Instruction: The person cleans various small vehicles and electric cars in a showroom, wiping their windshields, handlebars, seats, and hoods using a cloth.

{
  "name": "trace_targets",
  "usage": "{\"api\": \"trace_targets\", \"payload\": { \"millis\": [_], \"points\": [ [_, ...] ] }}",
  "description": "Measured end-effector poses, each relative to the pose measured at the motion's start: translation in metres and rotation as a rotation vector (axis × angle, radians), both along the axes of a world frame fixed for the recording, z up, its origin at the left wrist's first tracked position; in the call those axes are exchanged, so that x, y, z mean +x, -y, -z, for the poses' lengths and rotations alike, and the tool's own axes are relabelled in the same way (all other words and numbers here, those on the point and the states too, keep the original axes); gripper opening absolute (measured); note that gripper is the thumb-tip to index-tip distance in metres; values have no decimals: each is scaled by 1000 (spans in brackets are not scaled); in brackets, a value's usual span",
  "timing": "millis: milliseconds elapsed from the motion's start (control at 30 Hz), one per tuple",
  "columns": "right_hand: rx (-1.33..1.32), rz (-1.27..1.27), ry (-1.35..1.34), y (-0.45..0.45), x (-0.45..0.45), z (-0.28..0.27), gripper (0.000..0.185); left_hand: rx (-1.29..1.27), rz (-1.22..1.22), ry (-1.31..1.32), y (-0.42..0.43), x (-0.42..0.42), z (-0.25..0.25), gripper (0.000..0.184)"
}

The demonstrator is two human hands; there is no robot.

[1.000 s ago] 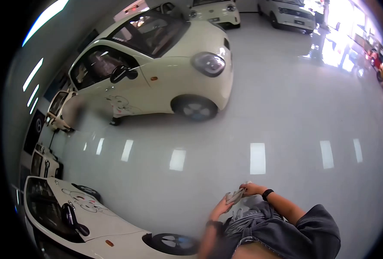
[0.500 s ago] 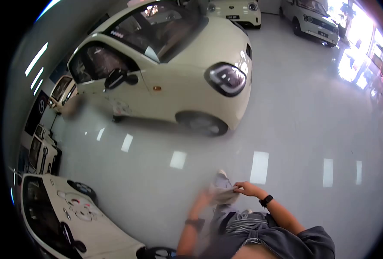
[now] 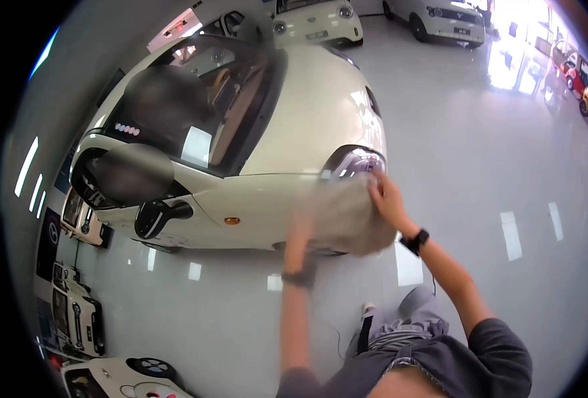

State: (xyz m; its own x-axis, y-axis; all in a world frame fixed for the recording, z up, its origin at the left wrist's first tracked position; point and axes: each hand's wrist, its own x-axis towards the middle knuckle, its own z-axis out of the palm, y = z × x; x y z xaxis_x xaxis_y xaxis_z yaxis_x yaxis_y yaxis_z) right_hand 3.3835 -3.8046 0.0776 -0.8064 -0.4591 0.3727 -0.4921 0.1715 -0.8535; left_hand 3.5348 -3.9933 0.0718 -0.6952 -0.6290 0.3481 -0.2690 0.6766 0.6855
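Note:
A grey-beige cloth [image 3: 353, 219] hangs spread out in front of me, partly smeared by motion. My right hand [image 3: 388, 199], with a dark watch on its wrist, pinches the cloth's upper right edge. At the cloth's left side is my left hand [image 3: 300, 222], wearing a dark wristband. Its fingers are blurred, but the cloth stretches out from it. Behind the cloth stands a cream-coloured car [image 3: 307, 126]; its headlight [image 3: 357, 161] shows just above the cloth. The cloth hides most of the front wheel. Whether it touches the car I cannot tell.
The car's black side mirror [image 3: 158, 217] juts out at the left. Another cream car [image 3: 112, 378] with a cartoon print stands at the lower left. More cars, such as a white one [image 3: 440, 23], are parked at the back. Glossy grey floor [image 3: 440, 132] lies to the right.
Both hands have risen and moved forward with the cloth, from near my legs up to the car's headlight. The cloth is spread wider. The car appears closer and my view has shifted.

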Motion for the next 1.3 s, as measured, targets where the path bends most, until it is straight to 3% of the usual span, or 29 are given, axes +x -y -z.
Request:
{"api": "trace_targets", "payload": {
  "millis": [67,167,267,333,400,500,600,667,700,767,900,1033,1300],
  "points": [
    [8,131,-494,56,-47,-7,36,-32,-33,-148,52,-50,-9,46],
    [211,153,-707,122,-95,-3,48,-327,-373,140,60,-90,-16,59],
    [403,-93,-629,180,-140,86,52,-462,-259,194,55,-128,32,67],
    [339,-443,-391,199,-148,130,50,-435,-144,390,58,-155,92,67],
    [534,-562,-473,190,-156,129,52,-360,-124,484,49,-176,118,66],
    [515,-730,-265,203,-190,107,52,-340,-249,480,59,-218,106,64],
    [500,-829,-302,217,-231,106,53,-331,-380,564,43,-252,99,62],
    [664,-833,-513,218,-255,86,50,-202,-473,603,41,-289,91,62],
    [747,-834,-616,219,-266,77,48,-363,-577,662,45,-304,107,62],
    [652,-861,-584,220,-284,94,49,-704,-765,778,52,-321,144,61],
    [280,-833,-391,243,-310,138,49,-608,-839,767,46,-363,136,61],
    [210,-929,-362,251,-348,140,49,-428,-934,789,32,-418,118,60],
    [192,-1047,-503,272,-449,132,49,-383,-1026,721,39,-500,159,60]
  ]
}}
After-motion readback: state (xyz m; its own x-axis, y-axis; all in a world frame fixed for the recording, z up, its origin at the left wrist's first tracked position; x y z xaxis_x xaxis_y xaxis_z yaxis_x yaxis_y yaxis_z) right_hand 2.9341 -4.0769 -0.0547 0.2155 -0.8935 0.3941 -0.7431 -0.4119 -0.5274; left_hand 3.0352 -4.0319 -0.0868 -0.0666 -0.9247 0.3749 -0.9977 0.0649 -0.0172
